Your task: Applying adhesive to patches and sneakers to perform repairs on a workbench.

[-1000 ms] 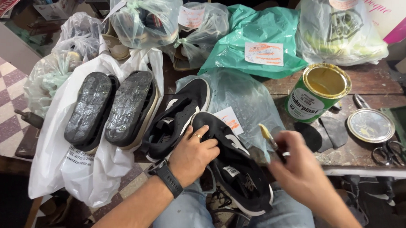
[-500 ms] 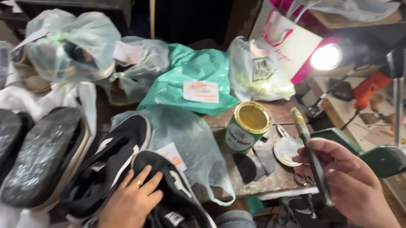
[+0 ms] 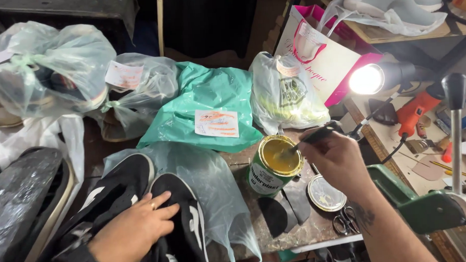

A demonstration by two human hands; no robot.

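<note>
Glue has not reached the shoe yet, by the look of it. Nearest, the left hand (image 3: 138, 227) lies flat with spread fingers on a black sneaker (image 3: 182, 236) at the desk's near left. Farther right, the right hand (image 3: 337, 161) grips a brush (image 3: 303, 141) dipped into the open green glue tin (image 3: 275, 163), its lid (image 3: 326, 193) just beside.

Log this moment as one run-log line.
left hand: resting on black shoe | right hand: dipping brush in open glue can | lid: off, beside can
</note>
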